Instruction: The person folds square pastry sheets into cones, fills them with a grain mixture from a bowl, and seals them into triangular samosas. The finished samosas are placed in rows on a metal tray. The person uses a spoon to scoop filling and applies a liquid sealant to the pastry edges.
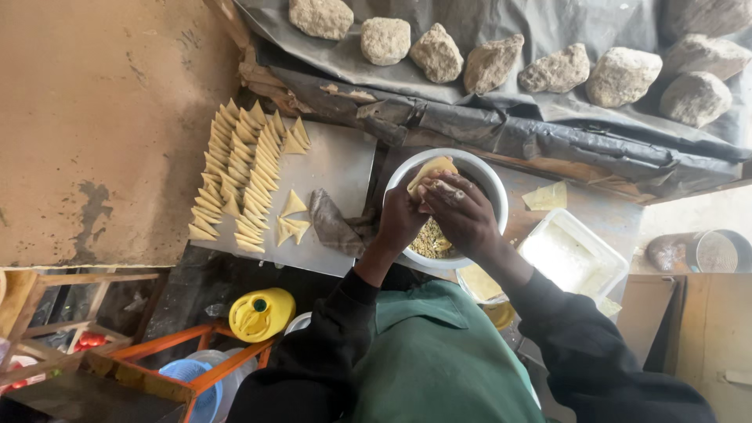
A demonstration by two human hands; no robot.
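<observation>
Green apron cloth (pixel 439 352) and your black sleeves fill the near edge, and from there both your arms reach forward over the white bowl (pixel 489 184) on the bench (pixel 580 207). Your left hand (pixel 401 219) comes in from the left with the wrist bent, its fingers curled around a pale yellow pastry cone (pixel 432 169) and holding it above the bowl. Your right hand (pixel 462 211) lies across from the right, palm down, fingers gathered narrow and pressing at the mouth of the cone.

I think the thin sheet could tear or open at the fold if the right fingers push too hard, and then the crumbly filling (pixel 429 243) would fall out. Because the cone is over the bowl, most would drop back inside. The grip of the left hand is partly hidden, so I cannot tell how firmly the seam is closed.

Farther left, the folded triangles (pixel 239 180) lie in rows on the grey board (pixel 337 160), with a brown cloth (pixel 333 223) beside them. Far behind, stones (pixel 489 63) hold down a dark sheet.
</observation>
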